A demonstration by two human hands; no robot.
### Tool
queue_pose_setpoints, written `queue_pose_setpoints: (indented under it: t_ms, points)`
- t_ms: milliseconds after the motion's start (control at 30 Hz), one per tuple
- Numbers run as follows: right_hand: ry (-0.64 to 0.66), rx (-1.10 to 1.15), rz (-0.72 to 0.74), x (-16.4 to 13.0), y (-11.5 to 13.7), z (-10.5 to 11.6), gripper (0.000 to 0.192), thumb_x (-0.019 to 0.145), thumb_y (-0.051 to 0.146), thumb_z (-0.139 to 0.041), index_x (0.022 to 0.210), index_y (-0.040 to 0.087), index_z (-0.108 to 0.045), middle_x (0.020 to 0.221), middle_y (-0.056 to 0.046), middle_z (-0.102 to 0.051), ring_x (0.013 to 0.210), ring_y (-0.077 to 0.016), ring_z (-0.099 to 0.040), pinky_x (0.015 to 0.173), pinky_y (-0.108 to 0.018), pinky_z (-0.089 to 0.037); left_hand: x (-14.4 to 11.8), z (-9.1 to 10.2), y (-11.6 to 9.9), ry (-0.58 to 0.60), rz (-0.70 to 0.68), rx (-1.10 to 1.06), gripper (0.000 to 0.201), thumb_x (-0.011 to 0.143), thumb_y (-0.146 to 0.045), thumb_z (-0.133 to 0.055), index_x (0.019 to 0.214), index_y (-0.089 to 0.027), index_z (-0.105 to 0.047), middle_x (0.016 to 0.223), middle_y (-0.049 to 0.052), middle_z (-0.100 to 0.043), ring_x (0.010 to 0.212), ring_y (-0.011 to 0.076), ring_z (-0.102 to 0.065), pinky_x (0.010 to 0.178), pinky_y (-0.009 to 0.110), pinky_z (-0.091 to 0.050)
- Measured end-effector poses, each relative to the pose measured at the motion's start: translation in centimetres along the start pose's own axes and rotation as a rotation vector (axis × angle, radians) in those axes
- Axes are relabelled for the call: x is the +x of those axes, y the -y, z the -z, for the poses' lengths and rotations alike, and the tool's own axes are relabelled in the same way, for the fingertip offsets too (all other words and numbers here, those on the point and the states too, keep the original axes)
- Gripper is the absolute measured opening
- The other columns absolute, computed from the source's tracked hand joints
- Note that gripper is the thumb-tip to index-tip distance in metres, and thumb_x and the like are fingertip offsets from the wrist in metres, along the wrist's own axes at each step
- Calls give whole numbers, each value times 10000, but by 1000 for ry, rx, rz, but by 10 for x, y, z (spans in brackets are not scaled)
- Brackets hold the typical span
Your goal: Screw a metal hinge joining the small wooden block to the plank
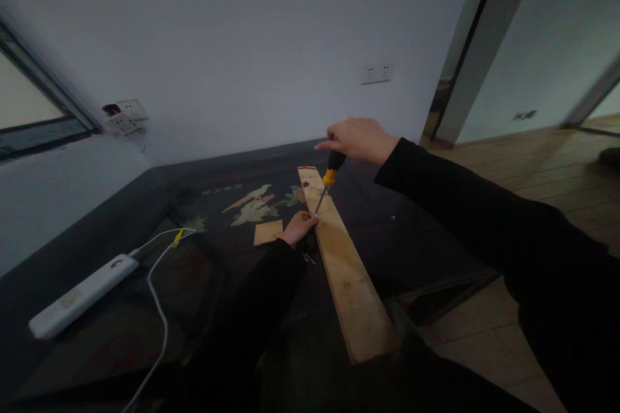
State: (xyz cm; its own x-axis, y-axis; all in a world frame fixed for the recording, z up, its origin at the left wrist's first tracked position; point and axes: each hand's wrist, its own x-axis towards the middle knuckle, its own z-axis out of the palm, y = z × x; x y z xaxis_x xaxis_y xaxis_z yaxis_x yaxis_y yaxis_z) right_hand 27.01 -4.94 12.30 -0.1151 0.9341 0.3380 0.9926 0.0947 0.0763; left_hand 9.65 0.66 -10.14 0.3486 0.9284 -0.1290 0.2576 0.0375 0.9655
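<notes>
Wooden plank (pixel 349 277) under left hand (pixel 298 227); raised right hand (pixel 358 139) clenches upright screwdriver (pixel 329 179).

Right hand (pixel 357 139) gripping screwdriver (pixel 328 182) from above, tip down on long wooden plank (pixel 346 271), left hand (pixel 299 227) pinching at the tip, small wood piece (pixel 268 232) just left, white power strip (pixel 80 297) near left on dark table (pixel 145 206)

Both arms wear long black sleeves reaching the wrists. The left hand (pixel 299 226), at frame centre, and the right hand (pixel 357 139), just above it, are bare: no gloves, rings or watch show. The fabric looks plain and unmarked.
</notes>
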Motion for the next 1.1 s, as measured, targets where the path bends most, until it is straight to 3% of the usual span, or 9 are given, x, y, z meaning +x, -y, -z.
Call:
queue_pose_setpoints:
  t_ms: [100,200,300,500,567,667,833,967,1100]
  points:
    - [146,126,199,4,-13,8,436,793,478,-601,1107,179,-646,933,-81,-665,793,-182,-566,655,-287,-353,0,2,1,-1,-4,3,187,659,-202,-708,750,-141,-556,628,-16,-588,582,113,-543,580,227,-409]
    - [213,160,321,5,-16,15,317,806,341,-606,1077,187,-664,929,-57,-668,782,-162,-555,676,-283,-359,1,4,3,0,-6,6,197,662,-221,-711,757,-141,-558,633,-21,-579,582,108,-538,577,222,-403]
    - [148,54,263,2,-7,12,282,853,342,-542,1039,185,-683,913,-76,-675,785,-181,-570,653,-295,-348,1,5,4,-1,-7,13,195,664,-226,-711,751,-147,-556,629,-21,-576,582,110,-536,572,221,-401]
    - [-17,-89,19,-7,14,1,572,922,545,-315,953,126,-704,836,-150,-662,773,-236,-598,609,-314,-333,2,6,3,27,-7,37,157,678,-212,-689,752,-139,-572,641,-14,-597,589,114,-551,584,223,-415]
    - [-6,-19,33,-5,11,2,549,891,578,-371,957,143,-700,836,-129,-658,758,-215,-587,611,-304,-332,2,7,1,46,1,46,147,677,-209,-688,741,-138,-576,640,-7,-603,578,119,-553,583,231,-420]
    - [91,115,184,-1,3,6,399,813,488,-573,1030,170,-678,863,-82,-657,748,-173,-561,622,-284,-332,3,8,-1,66,4,53,162,669,-199,-697,772,-133,-590,674,11,-630,608,136,-582,617,248,-446]
    - [222,223,338,1,0,12,314,791,233,-610,1092,157,-653,882,-52,-666,730,-131,-540,646,-267,-339,7,12,2,58,4,113,460,670,-206,-716,1094,-110,-565,832,63,-684,748,189,-650,721,285,-487]
    - [113,110,266,-1,10,7,297,825,367,-582,1012,160,-683,893,-79,-673,753,-155,-558,606,-269,-311,10,14,4,116,-23,184,497,716,-221,-681,1178,-102,-543,942,93,-696,809,199,-663,767,291,-500]
    - [32,20,120,-4,19,2,508,846,572,-473,930,129,-706,831,-130,-664,734,-190,-574,586,-285,-299,12,16,3,188,-69,262,453,757,-236,-637,1187,-119,-555,1032,96,-693,864,200,-664,798,286,-503]
